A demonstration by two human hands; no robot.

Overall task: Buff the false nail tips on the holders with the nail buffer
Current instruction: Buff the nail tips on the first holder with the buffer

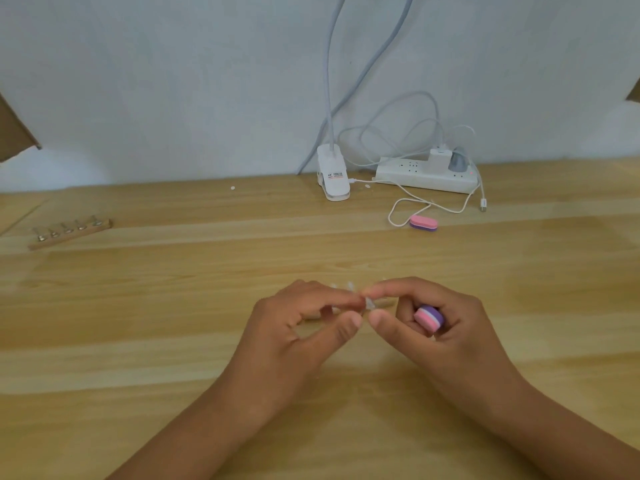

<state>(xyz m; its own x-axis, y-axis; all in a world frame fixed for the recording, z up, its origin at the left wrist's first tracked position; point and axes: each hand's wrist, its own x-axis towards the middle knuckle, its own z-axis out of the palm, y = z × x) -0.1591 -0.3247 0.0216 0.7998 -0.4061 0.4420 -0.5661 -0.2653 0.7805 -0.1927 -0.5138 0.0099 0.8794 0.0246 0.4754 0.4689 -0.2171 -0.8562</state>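
At the table's middle, my left hand [304, 327] and my right hand [436, 323] meet over a wooden holder strip [384, 303] that is mostly hidden behind them. Clear false nail tips [351, 285] stand on it. The forefingers and thumbs of both hands pinch one clear tip [369, 303] between them. My right hand's curled lower fingers also hold a small pink, white and purple nail buffer [429, 317] against the palm.
A second wooden holder [69, 233] with several stands lies far left. Another pink and purple buffer [423, 222] sits beyond, beside a white cable [401, 206]. A lamp clip [333, 178] and a power strip [426, 174] stand against the wall.
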